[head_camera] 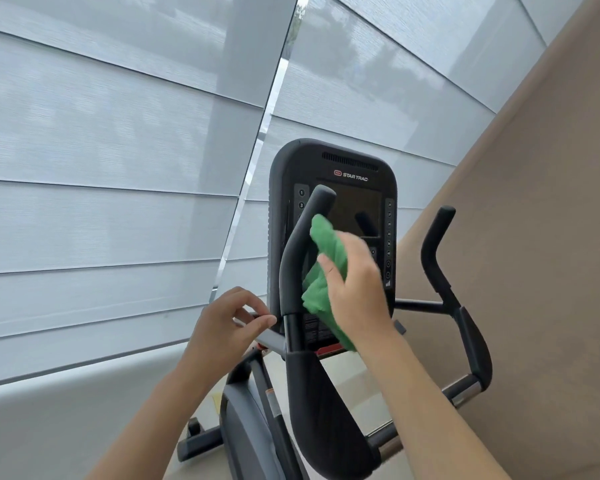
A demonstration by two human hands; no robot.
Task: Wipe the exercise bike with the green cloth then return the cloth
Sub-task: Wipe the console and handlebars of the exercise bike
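— Gripping what, the right hand (355,289)?

— The green cloth (324,268), bunched under its palm and fingers, pressed to the console (333,174) of the exercise bike (305,403), low on the dark screen (357,209).

— And the left hand (226,327)?

— Fingers loosely curled, tips close to a thin bar just left of the console; whether they touch it, I cannot tell.

— Around them?

— The left handlebar (297,254) rises before the cloth, the right handlebar (440,244) stands well apart. Pale blinds (118,150) hang behind, a tan wall (534,202) on the right.
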